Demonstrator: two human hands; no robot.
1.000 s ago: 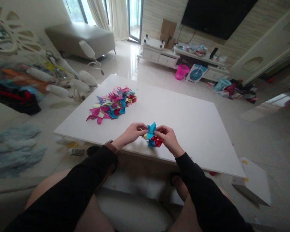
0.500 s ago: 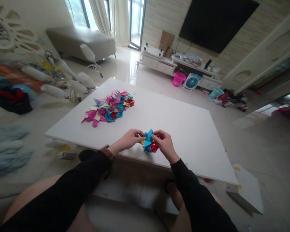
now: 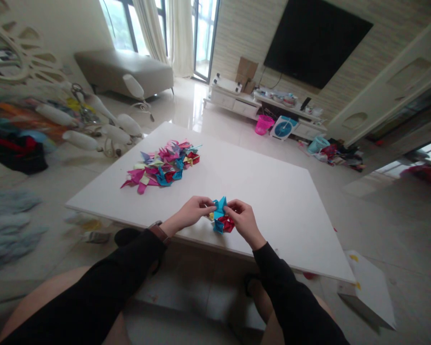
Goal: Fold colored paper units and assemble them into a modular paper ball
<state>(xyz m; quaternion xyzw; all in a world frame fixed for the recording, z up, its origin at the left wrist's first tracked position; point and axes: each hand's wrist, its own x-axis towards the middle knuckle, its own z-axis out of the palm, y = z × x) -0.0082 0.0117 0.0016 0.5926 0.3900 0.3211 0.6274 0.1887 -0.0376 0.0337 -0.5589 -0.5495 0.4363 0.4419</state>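
Near the front edge of the white table (image 3: 266, 177), both my hands pinch a blue folded-paper piece (image 3: 220, 206). My left hand (image 3: 198, 210) is closed on its left side, and my right hand (image 3: 243, 216) grips its right side. Below and between the hands, a red folded-paper piece (image 3: 228, 224), more blue paper and a bit of yellow paper sit close against it; whether they are joined I cannot tell. Farther left on the tabletop lies a heap of folded-paper pieces (image 3: 161, 167) in pink, blue, red, purple and pale yellow.
A lamp with several white shades (image 3: 117, 136) stands beyond the table's left corner. At the right corner is a white box (image 3: 369, 287) on the floor. A pink basket (image 3: 264, 124) and a blue-and-white fan (image 3: 283, 128) stand by the TV cabinet (image 3: 233, 100).
The whole view has shifted slightly, so the room sits a little lower. Both hands keep hold of the blue paper piece in about the same spot.
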